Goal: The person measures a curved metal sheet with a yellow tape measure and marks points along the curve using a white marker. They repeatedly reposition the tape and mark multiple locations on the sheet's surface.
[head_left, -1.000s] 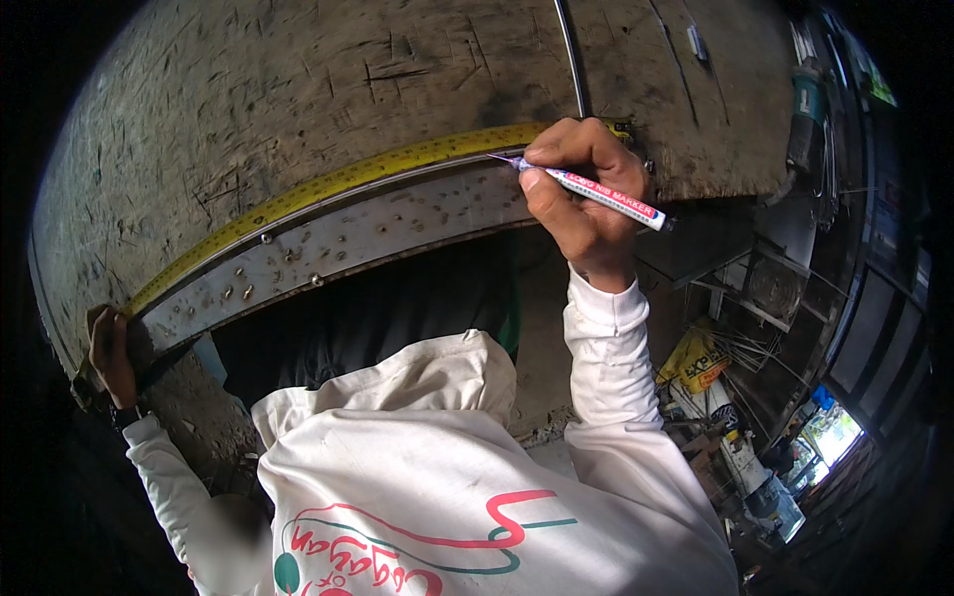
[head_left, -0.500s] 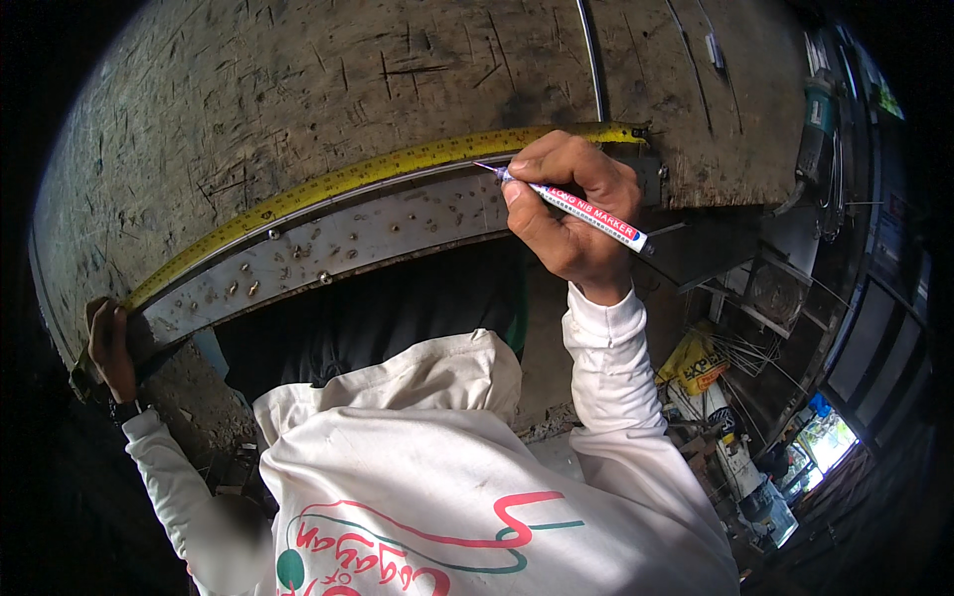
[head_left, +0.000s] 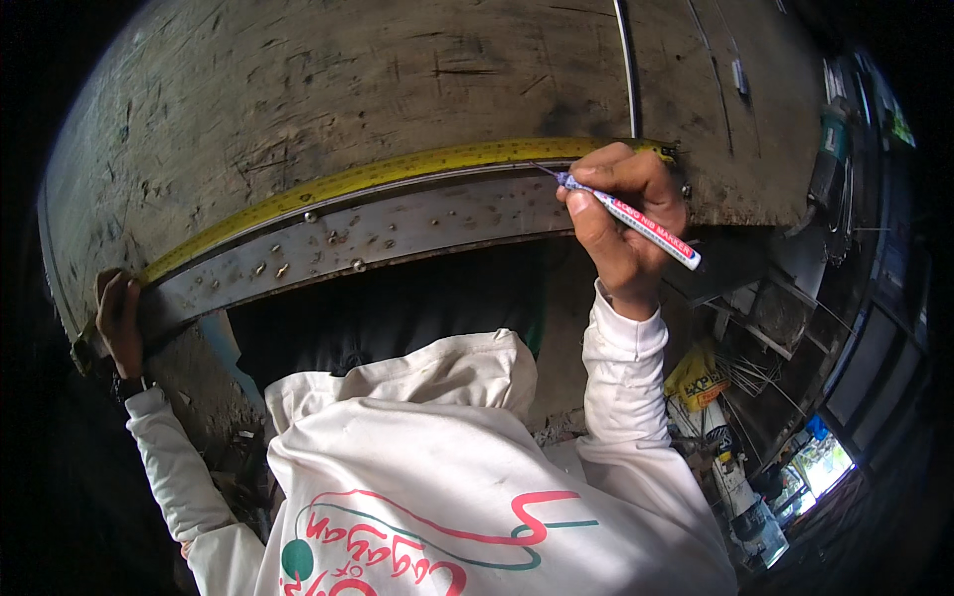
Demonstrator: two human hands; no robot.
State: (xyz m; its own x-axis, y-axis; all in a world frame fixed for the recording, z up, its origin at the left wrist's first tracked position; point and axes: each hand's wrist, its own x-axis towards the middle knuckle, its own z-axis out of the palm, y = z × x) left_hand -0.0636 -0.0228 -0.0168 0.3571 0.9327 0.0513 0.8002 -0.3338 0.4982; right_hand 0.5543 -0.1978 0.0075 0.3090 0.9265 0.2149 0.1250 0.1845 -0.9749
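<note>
Marker in hand, we keep thumb and fingers of our right hand clamped on its white and red barrel. Its thin tip points left, at the lower edge of a yellow tape measure; we cannot tell whether it touches. This tape lies extended in a long arc along the far edge of a grey metal bar, rust-spotted, at the near side of the scarred wooden bench. Our left hand rests at the tape's left end, fingers bent; we cannot tell whether they pinch it. Beyond our right hand, a thin metal rod points away across the wood.
</note>
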